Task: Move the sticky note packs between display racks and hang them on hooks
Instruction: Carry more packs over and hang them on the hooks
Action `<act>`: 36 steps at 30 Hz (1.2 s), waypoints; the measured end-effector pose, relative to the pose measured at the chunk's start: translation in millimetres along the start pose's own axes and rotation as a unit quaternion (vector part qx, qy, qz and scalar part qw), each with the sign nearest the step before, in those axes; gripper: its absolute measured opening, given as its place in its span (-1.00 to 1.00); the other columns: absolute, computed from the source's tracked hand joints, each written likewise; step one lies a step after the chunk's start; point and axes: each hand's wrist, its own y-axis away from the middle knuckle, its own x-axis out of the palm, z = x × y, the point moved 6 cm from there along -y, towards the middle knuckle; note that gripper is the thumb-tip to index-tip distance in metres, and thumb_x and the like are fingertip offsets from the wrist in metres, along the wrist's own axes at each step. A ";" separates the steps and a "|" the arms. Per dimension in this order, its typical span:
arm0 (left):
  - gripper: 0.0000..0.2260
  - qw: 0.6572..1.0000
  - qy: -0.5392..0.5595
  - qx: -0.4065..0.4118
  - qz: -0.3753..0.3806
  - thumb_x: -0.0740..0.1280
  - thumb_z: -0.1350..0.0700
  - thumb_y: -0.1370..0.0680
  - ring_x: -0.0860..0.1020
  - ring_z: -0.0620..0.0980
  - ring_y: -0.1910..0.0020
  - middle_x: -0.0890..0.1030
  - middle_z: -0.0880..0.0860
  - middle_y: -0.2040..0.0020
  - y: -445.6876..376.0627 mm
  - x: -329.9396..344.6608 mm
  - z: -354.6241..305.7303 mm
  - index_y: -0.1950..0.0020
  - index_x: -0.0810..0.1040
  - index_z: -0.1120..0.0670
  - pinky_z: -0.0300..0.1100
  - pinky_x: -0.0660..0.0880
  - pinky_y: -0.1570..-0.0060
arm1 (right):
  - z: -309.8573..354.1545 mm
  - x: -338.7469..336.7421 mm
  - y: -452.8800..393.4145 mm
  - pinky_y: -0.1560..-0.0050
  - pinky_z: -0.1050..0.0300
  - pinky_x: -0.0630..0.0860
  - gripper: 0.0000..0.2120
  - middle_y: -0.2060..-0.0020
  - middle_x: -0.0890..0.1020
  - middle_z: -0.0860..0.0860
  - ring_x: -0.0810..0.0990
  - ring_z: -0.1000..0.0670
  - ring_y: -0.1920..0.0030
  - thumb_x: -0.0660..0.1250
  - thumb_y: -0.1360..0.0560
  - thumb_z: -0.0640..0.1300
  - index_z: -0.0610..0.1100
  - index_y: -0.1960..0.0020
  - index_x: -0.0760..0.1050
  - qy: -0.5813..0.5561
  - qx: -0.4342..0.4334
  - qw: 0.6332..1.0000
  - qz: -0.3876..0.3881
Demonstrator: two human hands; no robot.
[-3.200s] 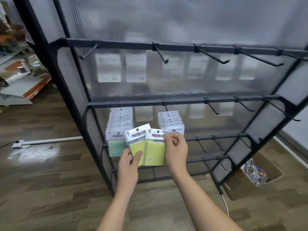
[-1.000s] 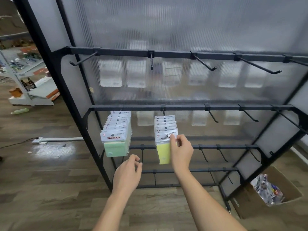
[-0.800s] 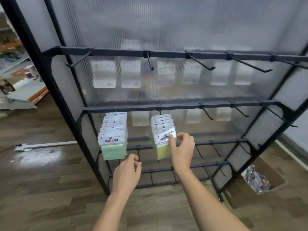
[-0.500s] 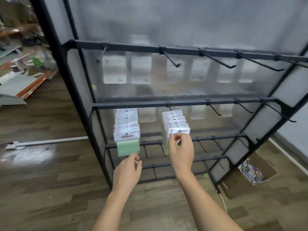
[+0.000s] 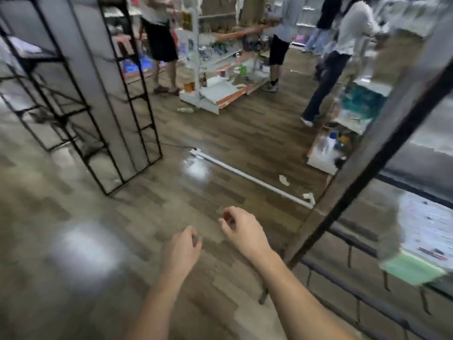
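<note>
The view is blurred and faces away from the rack I was at. That black display rack (image 5: 362, 168) now fills the right edge, and a green sticky note pack (image 5: 411, 268) hangs on it at the lower right. My left hand (image 5: 182, 249) and my right hand (image 5: 241, 229) hover over the wooden floor with loosely curled fingers and hold nothing. A second black display rack (image 5: 117, 99) with a white back panel stands at the upper left; no packs are visible on it.
Several people (image 5: 277, 42) stand at white store shelves (image 5: 215, 69) at the back. A white cable strip (image 5: 250, 179) runs across the floor (image 5: 98, 241) between the racks. A low white shelf (image 5: 328, 153) with goods stands at the right.
My right hand has let go of the hung yellow pack. The view has swung left, away from the rack. Both hands now hang free over the floor.
</note>
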 end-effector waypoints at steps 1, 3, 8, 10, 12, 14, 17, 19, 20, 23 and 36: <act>-0.89 0.999 -0.009 -0.031 -0.009 0.32 0.02 -0.55 0.62 0.17 -0.02 0.67 0.11 0.10 -4.2 -15.4 28.1 0.02 0.54 0.04 -0.04 0.52 0.03 | 20.6 24.1 -16.5 -0.04 0.05 0.49 -0.80 -0.03 0.64 -0.01 0.59 -0.06 -0.07 0.31 -0.56 -0.02 -0.06 -0.14 0.55 0.002 -0.019 0.999 0.034; -0.84 0.995 -0.037 -0.086 -0.020 0.29 -0.01 -0.58 0.60 0.14 -0.09 0.66 0.08 0.00 -9.3 -44.5 78.8 -0.08 0.54 0.03 -0.08 0.49 0.00 | 60.0 73.4 -47.6 -0.09 0.07 0.48 -0.75 -0.07 0.64 -0.01 0.60 -0.06 -0.11 0.31 -0.56 -0.03 -0.05 -0.21 0.55 0.002 -0.055 0.994 0.095; -0.82 0.981 -0.020 -0.177 -0.074 0.25 0.01 -0.60 0.57 0.11 -0.07 0.60 0.08 -0.06 -39.1 -100.7 185.0 -0.11 0.50 0.07 -0.13 0.43 0.04 | 154.5 184.4 -127.3 -0.17 0.10 0.42 -0.65 -0.24 0.61 -0.08 0.55 -0.10 -0.25 0.26 -0.60 -0.04 -0.09 -0.36 0.47 0.005 -0.116 0.969 0.218; -0.80 0.972 -0.011 -0.212 -0.097 0.24 -0.05 -0.59 0.56 0.10 -0.08 0.59 0.05 -0.11 -66.0 -124.8 219.4 -0.13 0.47 0.03 -0.07 0.49 -0.05 | 189.2 217.3 -166.1 -0.22 0.12 0.40 -0.61 -0.29 0.58 -0.10 0.52 -0.09 -0.30 0.26 -0.61 -0.04 -0.11 -0.41 0.44 -0.001 -0.139 0.961 0.238; -0.77 0.964 -0.016 -0.236 -0.124 0.24 -0.08 -0.59 0.55 0.06 -0.09 0.59 0.01 -0.15 -101.3 -153.5 245.5 -0.18 0.46 0.00 -0.05 0.51 -0.07 | 224.2 244.2 -209.7 -0.27 0.13 0.38 -0.57 -0.34 0.54 -0.08 0.48 -0.06 -0.34 0.28 -0.60 0.00 -0.12 -0.43 0.41 -0.008 -0.163 0.954 0.251; -0.71 0.957 -0.033 -0.255 -0.135 0.24 -0.09 -0.60 0.54 0.04 -0.15 0.57 0.00 -0.20 -136.4 -186.3 262.8 -0.26 0.45 0.01 -0.10 0.48 -0.07 | 260.8 265.7 -255.1 -0.33 0.12 0.36 -0.51 -0.36 0.51 -0.06 0.46 -0.06 -0.37 0.29 -0.58 0.05 -0.10 -0.45 0.39 0.011 -0.206 0.943 0.260; -0.68 0.945 -0.041 -0.290 -0.144 0.25 -0.09 -0.60 0.52 0.03 -0.21 0.55 0.02 -0.26 -179.6 -233.1 293.3 -0.30 0.44 0.03 -0.12 0.44 -0.12 | 318.8 290.9 -315.5 -0.37 0.02 0.40 -0.47 -0.35 0.52 -0.05 0.48 -0.08 -0.35 0.27 -0.56 0.13 -0.07 -0.46 0.37 0.036 -0.262 0.929 0.259; -0.66 0.931 -0.041 -0.323 -0.167 0.26 -0.10 -0.60 0.52 0.02 -0.23 0.53 0.00 -0.29 -197.8 -261.7 320.1 -0.32 0.45 0.02 -0.10 0.46 -0.16 | 353.9 308.8 -347.2 -0.34 -0.03 0.42 -0.47 -0.35 0.50 -0.04 0.47 -0.07 -0.34 0.26 -0.55 0.15 -0.04 -0.45 0.36 0.030 -0.285 0.921 0.263; -0.65 0.923 -0.043 -0.341 -0.176 0.26 -0.11 -0.59 0.53 0.02 -0.24 0.53 -0.02 -0.29 -203.5 -271.9 333.0 -0.32 0.45 0.01 -0.09 0.46 -0.17 | 369.1 319.8 -358.9 -0.34 -0.02 0.42 -0.47 -0.36 0.49 -0.04 0.46 -0.06 -0.35 0.26 -0.55 0.14 -0.04 -0.46 0.35 0.033 -0.297 0.915 0.271; -0.67 0.909 -0.037 -0.371 -0.186 0.26 -0.11 -0.59 0.52 0.00 -0.25 0.54 -0.04 -0.28 -228.1 -289.0 371.7 -0.29 0.45 -0.01 -0.09 0.45 -0.18 | 406.2 359.6 -389.2 -0.36 0.03 0.37 -0.45 -0.40 0.44 -0.03 0.40 -0.05 -0.40 0.26 -0.57 0.10 -0.06 -0.50 0.30 0.060 -0.329 0.893 0.300; -0.60 0.916 0.027 -0.352 -0.191 0.27 -0.09 -0.59 0.52 0.01 -0.25 0.52 0.00 -0.33 -452.6 -463.0 609.6 -0.38 0.40 0.05 -0.07 0.46 -0.21 | 634.4 519.1 -604.9 -0.30 -0.02 0.43 -0.47 -0.41 0.43 -0.02 0.42 -0.07 -0.38 0.24 -0.58 0.09 -0.07 -0.49 0.30 0.075 -0.323 0.901 0.281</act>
